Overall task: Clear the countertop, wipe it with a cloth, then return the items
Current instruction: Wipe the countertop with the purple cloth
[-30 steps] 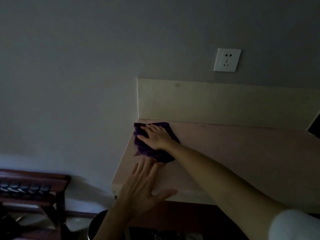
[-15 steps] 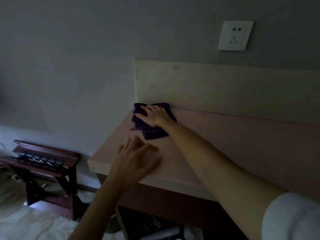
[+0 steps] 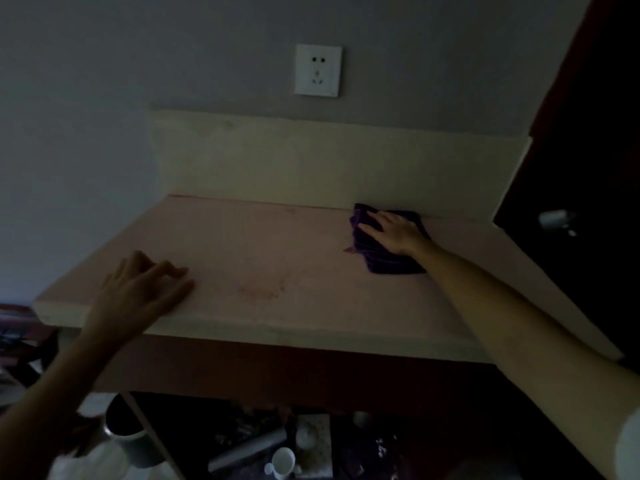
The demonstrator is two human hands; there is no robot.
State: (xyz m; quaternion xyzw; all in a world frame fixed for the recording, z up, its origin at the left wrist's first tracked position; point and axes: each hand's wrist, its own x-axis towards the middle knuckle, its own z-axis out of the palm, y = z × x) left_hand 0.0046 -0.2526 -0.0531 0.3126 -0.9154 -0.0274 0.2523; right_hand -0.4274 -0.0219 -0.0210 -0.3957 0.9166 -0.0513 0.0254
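Note:
The pale countertop is bare apart from a folded dark purple cloth near its back right, close to the low backsplash. My right hand presses flat on the cloth, fingers spread. My left hand rests on the counter's front left edge with fingers slightly curled, holding nothing. A faint reddish stain shows near the front middle of the counter.
A white wall socket sits above the backsplash. A dark door or cabinet with a metal handle stands at the right. On the floor below lie a dark bin, a white cup, a tray and other items.
My right hand has slid the cloth from the back left corner along the backsplash to the back right. The left hand stays at the front left edge. The view has shifted right.

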